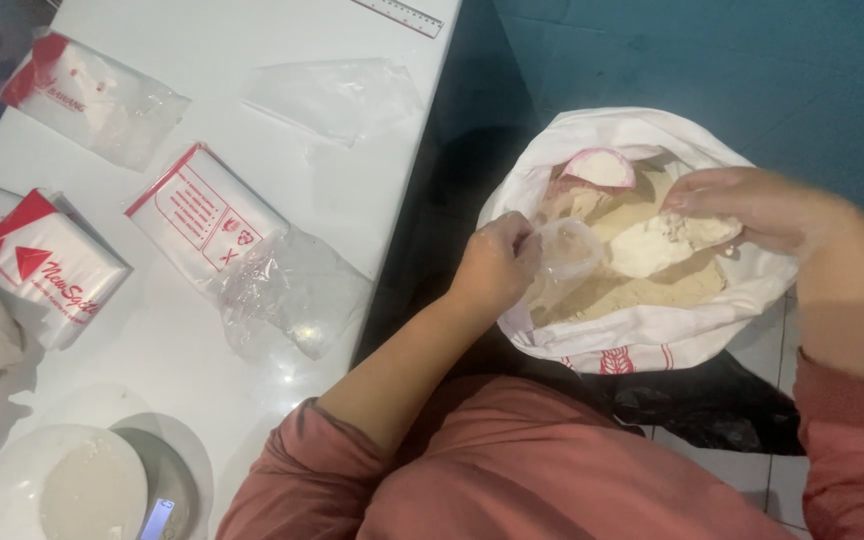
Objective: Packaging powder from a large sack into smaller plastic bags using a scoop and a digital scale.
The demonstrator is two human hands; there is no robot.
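A large white sack [642, 335] with red print stands open on the floor, full of pale flour [652, 285]. My left hand [492, 262] holds a small clear plastic bag [564, 256] open over the sack's mouth. My right hand [747, 205] is cupped around a lump of white flour [667, 243] just beside that bag. A pink scoop [600, 166] lies half buried in the flour at the far side of the sack.
A white table [352, 200] stands to the left, carrying packs of clear bags with red print [47, 262], loose plastic bags [292, 290], and a scale [167, 495] under a white bowl of powder [72, 490]. A black bag [712, 410] lies beneath the sack.
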